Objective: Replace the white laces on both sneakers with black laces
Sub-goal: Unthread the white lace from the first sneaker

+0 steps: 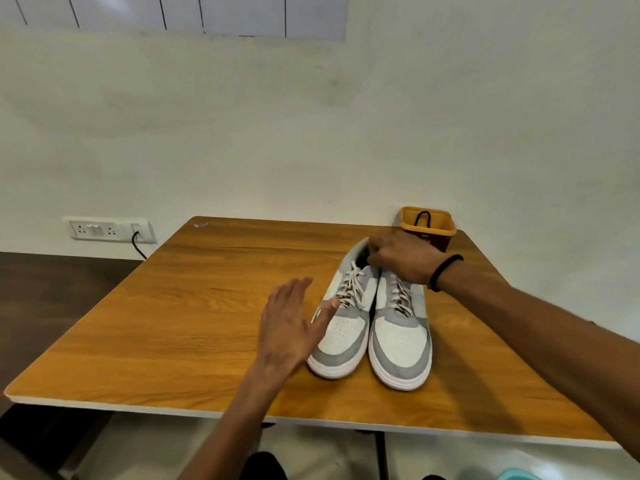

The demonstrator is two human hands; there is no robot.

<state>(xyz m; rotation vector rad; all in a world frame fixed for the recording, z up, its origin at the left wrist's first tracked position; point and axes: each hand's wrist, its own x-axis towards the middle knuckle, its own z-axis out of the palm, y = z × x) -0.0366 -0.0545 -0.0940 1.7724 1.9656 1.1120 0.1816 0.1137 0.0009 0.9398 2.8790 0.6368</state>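
While both shoes sit toe-toward-us: nothing is unthreaded, so the job looks to be at its very start.

Sneakers: the left sneaker (pixel 341 327) and right sneaker (pixel 401 337) stand side by side and touching on the wooden table (pixel 173 323), white laces (pixel 353 289) fully threaded and tied on both.

Black laces: a dark loop (pixel 423 216) pokes out of the yellow-rimmed tub (pixel 427 225), just beyond the right fingers, at the table's far edge by the wall; likely the replacements, though I can't confirm.

Right hand: the right hand (pixel 401 259) is curled over the heel collars, fingers hooked into the openings, gripping at least the left shoe; whether it has both, I can't tell.

Left hand: the left hand (pixel 294 323) is flat and spread, fingers straight, holding nothing; its thumb is at the left sneaker's outer side, by the lower eyelets, contact uncertain.

Risk one: dragging the pair by the collars alone could tip or split the two shoes, since the left hand isn't bracing yet.

Risk two: a backward sweep of the right wrist could knock the tub off the far edge, it's that close behind.

Risk three: yanking a tied lace would tighten the knot rather than free it.
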